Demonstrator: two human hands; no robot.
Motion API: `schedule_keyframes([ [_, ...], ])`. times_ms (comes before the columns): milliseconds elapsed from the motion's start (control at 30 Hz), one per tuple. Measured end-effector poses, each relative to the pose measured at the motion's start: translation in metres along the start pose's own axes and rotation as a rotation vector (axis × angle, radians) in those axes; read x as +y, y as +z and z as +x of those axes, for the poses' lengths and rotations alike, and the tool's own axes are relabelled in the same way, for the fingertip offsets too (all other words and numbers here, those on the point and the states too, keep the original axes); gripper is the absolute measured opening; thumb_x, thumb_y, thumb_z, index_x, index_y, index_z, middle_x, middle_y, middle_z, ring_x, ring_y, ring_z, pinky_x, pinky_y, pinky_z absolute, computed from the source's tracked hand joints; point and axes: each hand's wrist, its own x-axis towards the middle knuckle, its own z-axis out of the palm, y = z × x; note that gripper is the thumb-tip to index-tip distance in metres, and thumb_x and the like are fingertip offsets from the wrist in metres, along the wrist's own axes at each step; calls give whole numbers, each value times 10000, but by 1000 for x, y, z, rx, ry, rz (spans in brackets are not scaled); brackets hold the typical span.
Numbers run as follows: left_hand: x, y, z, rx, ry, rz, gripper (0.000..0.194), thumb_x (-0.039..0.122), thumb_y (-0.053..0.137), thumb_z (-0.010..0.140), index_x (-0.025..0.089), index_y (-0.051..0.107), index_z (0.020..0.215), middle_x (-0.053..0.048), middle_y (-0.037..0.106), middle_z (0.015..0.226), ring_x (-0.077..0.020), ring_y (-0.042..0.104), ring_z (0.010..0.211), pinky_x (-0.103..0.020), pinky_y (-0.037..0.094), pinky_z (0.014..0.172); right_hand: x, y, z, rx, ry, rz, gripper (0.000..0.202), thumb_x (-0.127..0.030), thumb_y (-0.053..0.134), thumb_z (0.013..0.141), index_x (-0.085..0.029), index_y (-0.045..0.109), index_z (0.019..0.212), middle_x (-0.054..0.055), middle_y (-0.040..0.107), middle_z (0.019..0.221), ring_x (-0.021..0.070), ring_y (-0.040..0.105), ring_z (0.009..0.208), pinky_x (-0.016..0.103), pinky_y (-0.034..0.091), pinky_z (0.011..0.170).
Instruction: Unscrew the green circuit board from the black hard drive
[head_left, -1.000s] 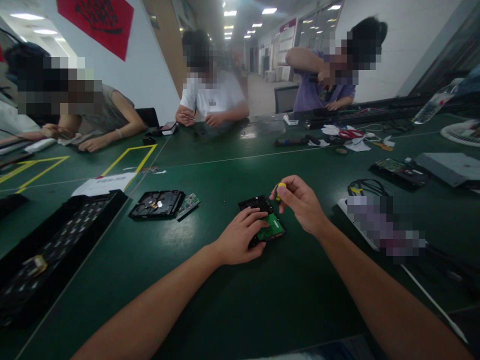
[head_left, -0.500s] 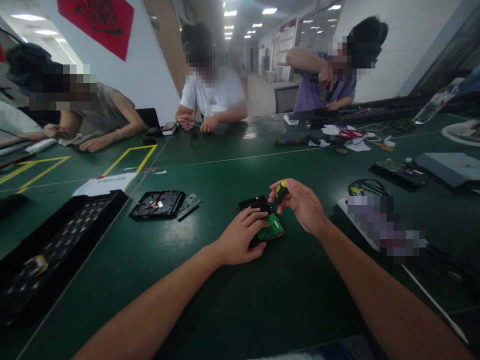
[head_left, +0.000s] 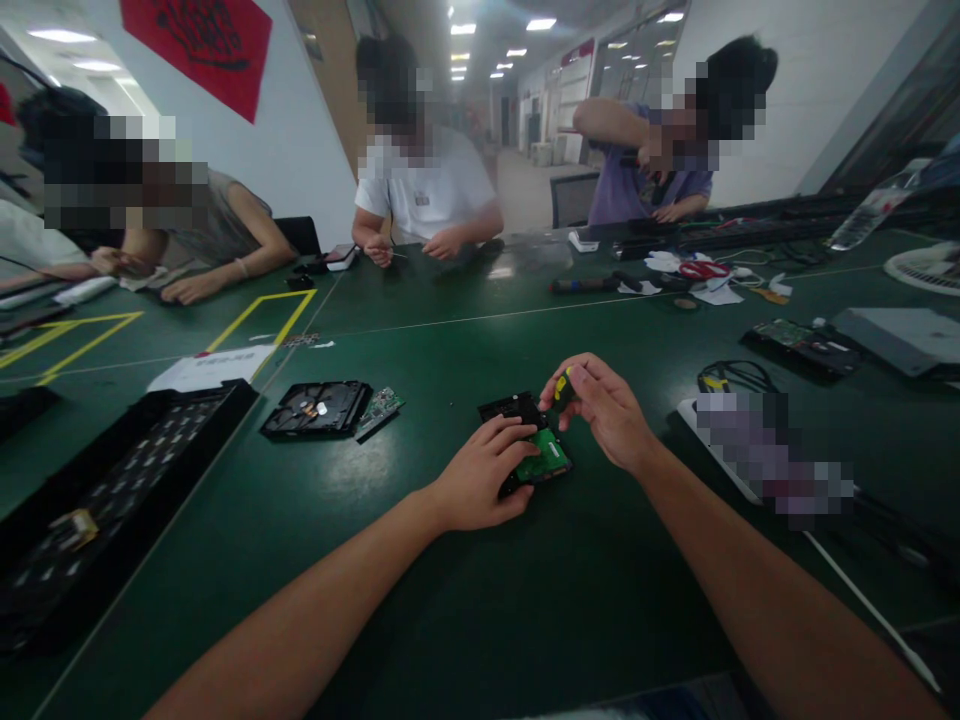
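Note:
A hard drive (head_left: 553, 460) with a green circuit board lies on the dark green table in front of me. My left hand (head_left: 484, 475) grips it, fingers across its top and thumb at the near edge, hiding part of the board. Between the thumb and fingers of my right hand (head_left: 604, 410) is a screwdriver (head_left: 562, 388) with a short yellow and black handle, held over the drive's right side. Its tip cannot be made out. To the left lie another hard drive (head_left: 315, 408) and a loose circuit board (head_left: 381, 408).
A long black tray (head_left: 161, 480) stands at the left, near a paper sheet (head_left: 214, 368). On the right are a blurred-out object on a white base (head_left: 739, 465), another drive (head_left: 799, 345) and a grey box (head_left: 907, 338). Three people sit across the table, with part of another at far left.
The screwdriver handle has tilted slightly in my right hand, whose fingers have shifted. My left hand and the drive stay put. The hands of the person in white have moved apart.

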Motion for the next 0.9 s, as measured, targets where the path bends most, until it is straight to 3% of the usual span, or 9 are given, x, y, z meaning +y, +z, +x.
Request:
schedule_keyframes([
  [300,0,1,0,-2,1,3,525,341,704,906,201,569,1393,-147,549,1548,-363,410,1525,-592,350,1279,1,1,0,-1,-6,-31,302,-529,654,1013,-228,683,1013,49,697,981,171,699,869,218,545,553],
  [467,-1,2,0,-4,-1,11,527,344,703,908,205,565,1397,-142,548,1550,-364,414,1520,-601,345,1279,0,0,0,5,-7,-43,338,-553,659,1003,-221,715,1031,44,685,908,157,657,785,218,531,522],
  [900,1,0,1,-6,-4,8,508,328,702,904,207,570,1380,-140,557,1537,-366,413,1516,-600,366,1269,3,-1,0,-24,34,-27,368,-572,628,1017,-213,709,1034,56,714,905,169,690,820,228,558,565],
])
